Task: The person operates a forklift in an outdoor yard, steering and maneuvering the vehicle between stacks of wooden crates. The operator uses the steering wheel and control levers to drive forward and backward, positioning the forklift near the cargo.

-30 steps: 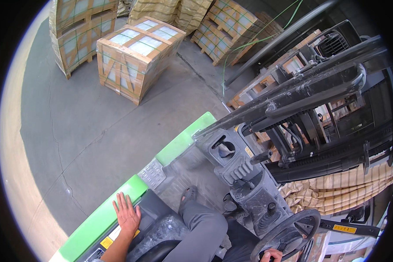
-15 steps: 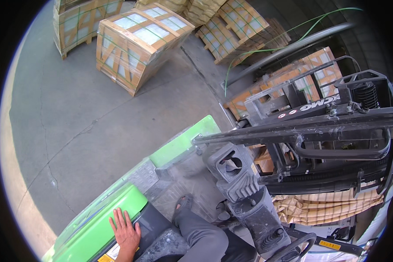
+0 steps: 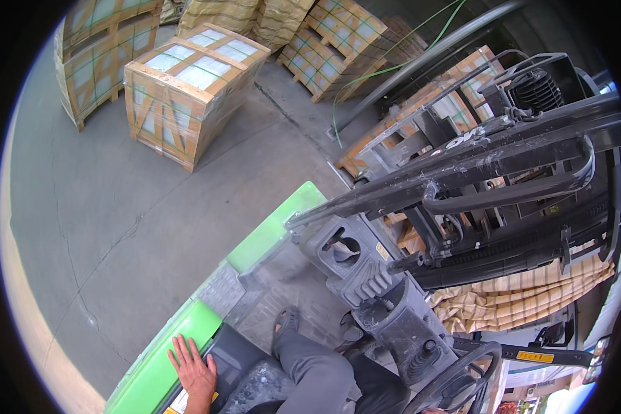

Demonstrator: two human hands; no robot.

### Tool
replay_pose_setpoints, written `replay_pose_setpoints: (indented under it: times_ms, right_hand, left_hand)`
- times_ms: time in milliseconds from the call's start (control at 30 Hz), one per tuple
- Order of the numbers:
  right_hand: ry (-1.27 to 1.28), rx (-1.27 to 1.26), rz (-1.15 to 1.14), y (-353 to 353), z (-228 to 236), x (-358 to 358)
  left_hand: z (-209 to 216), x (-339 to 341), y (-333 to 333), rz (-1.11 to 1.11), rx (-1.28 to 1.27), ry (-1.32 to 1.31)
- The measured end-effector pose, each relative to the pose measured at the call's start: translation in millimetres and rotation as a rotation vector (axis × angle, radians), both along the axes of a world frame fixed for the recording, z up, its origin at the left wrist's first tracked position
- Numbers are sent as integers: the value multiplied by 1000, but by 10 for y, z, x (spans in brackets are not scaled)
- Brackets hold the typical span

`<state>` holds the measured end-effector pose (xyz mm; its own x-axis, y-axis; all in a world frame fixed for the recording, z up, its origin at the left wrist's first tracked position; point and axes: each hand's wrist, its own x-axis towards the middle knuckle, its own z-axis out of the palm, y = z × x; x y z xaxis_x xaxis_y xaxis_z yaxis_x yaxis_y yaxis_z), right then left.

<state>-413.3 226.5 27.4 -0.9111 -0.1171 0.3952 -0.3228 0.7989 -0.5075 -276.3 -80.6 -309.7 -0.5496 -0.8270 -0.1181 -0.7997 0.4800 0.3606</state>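
Note:
My left hand lies flat with its fingers apart at the edge where the green body panel of a forklift meets a dark grey cover. Nothing is in it. At the lower edge, beside the black steering wheel, a sliver of skin shows that may be my right hand; its fingers are hidden. A grey console with a lever stands in front of my legs. My sandalled foot is on the dusty footwell floor.
A wrapped wooden crate stands on the concrete floor, with stacked crates to its left and more crates behind. The black mast blocks much of the right side. Striped tan sheeting hangs beyond it.
The view has shifted, so the crates now sit further left and the mast lower. More of the steering wheel shows. My left hand keeps its place on the panel.

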Motion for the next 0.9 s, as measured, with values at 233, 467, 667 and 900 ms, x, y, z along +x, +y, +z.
replay_pose_setpoints:
  times_ms: [233, 467, 667, 900]
  right_hand:
    - [23, 56, -89, 604, 53, 31]
    - [122, -335, -373, 1496, 240, -648]
    - [283, -412, -340, 1730, 714, -1264]
    - [338, -390, -241, 1395, 1235, -1850]
  left_hand:
    - [177, -167, 127, 20, 6, -42]
    - [216, -318, 284, 12, -79, -81]
    - [255, -293, 347, 0, -89, -73]
    - [298, -212, 348, 17, -50, -64]
